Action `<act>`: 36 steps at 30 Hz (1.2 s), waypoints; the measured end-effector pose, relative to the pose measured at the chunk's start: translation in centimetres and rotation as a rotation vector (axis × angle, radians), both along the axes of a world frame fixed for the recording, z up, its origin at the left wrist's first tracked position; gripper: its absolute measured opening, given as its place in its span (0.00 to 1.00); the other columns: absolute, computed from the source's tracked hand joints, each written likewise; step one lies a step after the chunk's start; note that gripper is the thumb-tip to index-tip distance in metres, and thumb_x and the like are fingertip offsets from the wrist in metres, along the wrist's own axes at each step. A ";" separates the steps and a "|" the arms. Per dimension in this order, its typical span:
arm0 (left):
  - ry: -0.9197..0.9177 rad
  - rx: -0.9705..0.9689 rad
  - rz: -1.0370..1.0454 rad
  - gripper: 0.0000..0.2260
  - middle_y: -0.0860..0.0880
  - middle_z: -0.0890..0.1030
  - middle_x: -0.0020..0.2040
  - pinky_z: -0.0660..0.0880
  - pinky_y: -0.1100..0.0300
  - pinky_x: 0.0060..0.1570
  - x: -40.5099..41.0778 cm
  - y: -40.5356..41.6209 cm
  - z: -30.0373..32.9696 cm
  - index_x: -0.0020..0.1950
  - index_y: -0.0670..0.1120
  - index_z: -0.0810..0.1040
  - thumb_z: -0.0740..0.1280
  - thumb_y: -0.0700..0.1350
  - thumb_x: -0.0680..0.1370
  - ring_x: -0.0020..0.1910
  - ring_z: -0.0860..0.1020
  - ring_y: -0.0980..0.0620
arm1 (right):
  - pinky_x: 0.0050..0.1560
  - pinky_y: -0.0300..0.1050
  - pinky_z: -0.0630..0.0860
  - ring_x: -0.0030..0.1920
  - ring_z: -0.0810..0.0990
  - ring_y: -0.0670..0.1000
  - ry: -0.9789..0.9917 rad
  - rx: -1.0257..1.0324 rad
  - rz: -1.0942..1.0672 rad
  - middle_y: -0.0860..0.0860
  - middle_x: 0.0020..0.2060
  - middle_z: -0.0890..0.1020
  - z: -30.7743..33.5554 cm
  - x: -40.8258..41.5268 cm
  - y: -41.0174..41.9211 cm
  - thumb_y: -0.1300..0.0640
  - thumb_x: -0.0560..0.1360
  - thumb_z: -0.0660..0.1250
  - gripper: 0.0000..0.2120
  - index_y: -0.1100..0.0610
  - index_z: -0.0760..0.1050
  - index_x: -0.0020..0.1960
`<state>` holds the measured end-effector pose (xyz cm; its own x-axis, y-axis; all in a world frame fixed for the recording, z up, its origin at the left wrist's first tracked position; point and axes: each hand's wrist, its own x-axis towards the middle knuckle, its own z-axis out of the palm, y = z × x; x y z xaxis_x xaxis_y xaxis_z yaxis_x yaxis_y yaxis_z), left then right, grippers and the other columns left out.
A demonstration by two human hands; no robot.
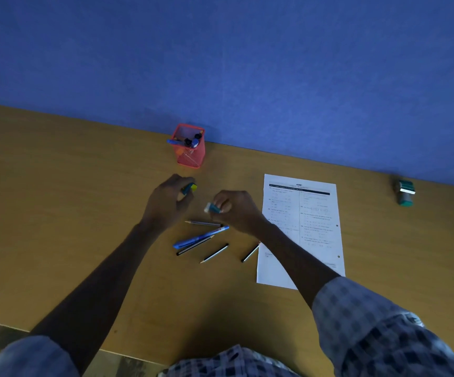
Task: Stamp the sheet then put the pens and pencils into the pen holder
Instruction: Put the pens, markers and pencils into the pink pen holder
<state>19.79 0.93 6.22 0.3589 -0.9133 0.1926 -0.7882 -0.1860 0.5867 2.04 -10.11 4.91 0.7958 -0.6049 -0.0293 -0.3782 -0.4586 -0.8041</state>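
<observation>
At centre left of the frame, a red mesh pen holder [190, 148] with pens inside stands on the wooden desk [57, 202], and just below it the left hand [166, 200] grips a blue-and-yellow marker [189, 188]. At centre, the right hand [236, 210] pinches a teal cap-like piece [212, 208] above loose pens and pencils [201, 238]. To their right lies the printed sheet [302, 229], and the stamp [405, 192] rests at far right.

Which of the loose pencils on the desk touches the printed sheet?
The rightmost pencil: its upper end meets the sheet's left edge, while the other three lie apart from it.
</observation>
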 end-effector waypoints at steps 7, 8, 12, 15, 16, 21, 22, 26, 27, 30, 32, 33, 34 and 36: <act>-0.006 -0.175 0.071 0.13 0.44 0.82 0.51 0.75 0.56 0.46 3.6 -3.3 2.4 0.60 0.44 0.80 0.66 0.42 0.76 0.48 0.81 0.46 | 0.47 0.31 0.77 0.42 0.82 0.49 -0.237 0.043 -0.143 0.56 0.44 0.84 2.7 3.7 -3.0 0.63 0.74 0.72 0.15 0.58 0.80 0.60; -0.005 -0.194 0.081 0.13 0.45 0.83 0.52 0.74 0.59 0.47 4.2 -4.0 2.7 0.60 0.44 0.80 0.67 0.42 0.76 0.48 0.81 0.48 | 0.47 0.29 0.77 0.43 0.82 0.49 -0.255 0.018 -0.160 0.56 0.45 0.84 3.2 4.4 -3.5 0.64 0.74 0.71 0.13 0.59 0.81 0.58; 0.049 -0.276 0.157 0.12 0.46 0.85 0.49 0.71 0.66 0.44 5.6 -6.4 4.0 0.58 0.45 0.81 0.68 0.42 0.75 0.45 0.80 0.55 | 0.50 0.43 0.81 0.46 0.84 0.47 -0.277 -0.028 -0.241 0.52 0.43 0.85 5.3 7.0 -5.4 0.61 0.73 0.70 0.10 0.58 0.81 0.55; 0.104 -0.292 0.199 0.10 0.47 0.85 0.45 0.71 0.72 0.43 6.4 -8.0 4.5 0.55 0.45 0.81 0.69 0.42 0.75 0.43 0.81 0.57 | 0.51 0.52 0.81 0.47 0.84 0.45 -0.241 -0.047 -0.304 0.45 0.43 0.85 6.4 8.8 -6.7 0.56 0.72 0.70 0.10 0.52 0.79 0.54; 0.111 -0.295 0.202 0.09 0.47 0.85 0.44 0.70 0.74 0.42 6.6 -8.4 4.5 0.54 0.45 0.80 0.69 0.42 0.74 0.42 0.80 0.58 | 0.51 0.52 0.81 0.47 0.84 0.44 -0.241 -0.057 -0.321 0.44 0.42 0.84 6.6 9.3 -7.0 0.55 0.72 0.71 0.10 0.52 0.79 0.53; 0.118 -0.266 0.168 0.07 0.52 0.82 0.43 0.75 0.63 0.44 7.4 -9.6 3.7 0.50 0.43 0.77 0.67 0.41 0.73 0.45 0.83 0.54 | 0.47 0.48 0.81 0.47 0.82 0.42 -0.194 -0.102 -0.399 0.42 0.43 0.84 6.4 11.4 -8.2 0.51 0.70 0.74 0.09 0.49 0.79 0.49; 0.112 -0.255 0.167 0.06 0.51 0.82 0.43 0.75 0.61 0.44 7.6 -9.7 3.5 0.49 0.43 0.77 0.67 0.41 0.72 0.46 0.83 0.53 | 0.46 0.47 0.80 0.47 0.82 0.43 -0.177 -0.104 -0.409 0.42 0.43 0.84 6.3 11.6 -8.4 0.50 0.70 0.74 0.09 0.49 0.79 0.49; 0.055 -0.211 0.172 0.06 0.48 0.83 0.44 0.77 0.55 0.41 8.7 -10.3 2.7 0.47 0.43 0.77 0.68 0.42 0.72 0.45 0.83 0.48 | 0.42 0.44 0.79 0.45 0.83 0.45 -0.129 -0.158 -0.414 0.43 0.43 0.85 5.7 12.6 -8.7 0.50 0.71 0.73 0.09 0.50 0.78 0.48; 0.048 -0.197 0.175 0.06 0.48 0.84 0.44 0.77 0.53 0.39 8.9 -10.4 2.6 0.47 0.44 0.77 0.69 0.42 0.72 0.43 0.83 0.46 | 0.42 0.44 0.79 0.45 0.82 0.45 -0.118 -0.167 -0.416 0.43 0.43 0.85 5.5 12.8 -8.8 0.50 0.71 0.73 0.08 0.50 0.78 0.48; 0.024 -0.185 0.175 0.07 0.46 0.84 0.44 0.74 0.55 0.37 9.3 -10.8 2.3 0.47 0.44 0.79 0.70 0.45 0.73 0.39 0.82 0.44 | 0.42 0.45 0.78 0.46 0.82 0.49 -0.064 -0.190 -0.396 0.46 0.44 0.85 5.0 13.4 -9.0 0.50 0.71 0.73 0.09 0.51 0.79 0.48; -0.025 -0.187 0.157 0.09 0.44 0.83 0.46 0.74 0.57 0.41 9.3 -10.9 2.2 0.49 0.42 0.81 0.70 0.46 0.73 0.43 0.82 0.45 | 0.42 0.46 0.79 0.47 0.82 0.50 -0.029 -0.206 -0.374 0.47 0.45 0.84 4.7 13.5 -9.0 0.48 0.71 0.73 0.09 0.51 0.79 0.49; -0.054 -0.199 0.142 0.09 0.43 0.83 0.47 0.74 0.58 0.43 9.3 -10.9 2.1 0.49 0.41 0.81 0.70 0.45 0.74 0.45 0.81 0.45 | 0.43 0.46 0.79 0.47 0.81 0.50 -0.023 -0.207 -0.367 0.48 0.45 0.84 4.5 13.4 -9.0 0.47 0.72 0.72 0.10 0.51 0.79 0.49; -0.075 -0.221 0.131 0.08 0.42 0.82 0.46 0.73 0.58 0.45 9.2 -10.8 2.1 0.49 0.40 0.81 0.69 0.44 0.75 0.46 0.81 0.45 | 0.44 0.47 0.79 0.47 0.81 0.49 -0.026 -0.205 -0.362 0.48 0.46 0.84 4.5 13.3 -9.0 0.47 0.72 0.72 0.10 0.51 0.79 0.49; -0.095 -0.262 0.131 0.06 0.41 0.82 0.45 0.74 0.57 0.51 9.0 -10.5 2.1 0.48 0.39 0.81 0.68 0.41 0.75 0.49 0.80 0.44 | 0.46 0.49 0.80 0.47 0.81 0.49 -0.048 -0.199 -0.361 0.47 0.46 0.84 4.4 12.8 -8.9 0.47 0.74 0.69 0.09 0.52 0.80 0.50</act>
<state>28.76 -9.53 8.36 0.4398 -0.7750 0.4539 -0.8209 -0.1419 0.5531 14.88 -19.01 9.27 0.5288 -0.8356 0.1487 -0.5077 -0.4518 -0.7336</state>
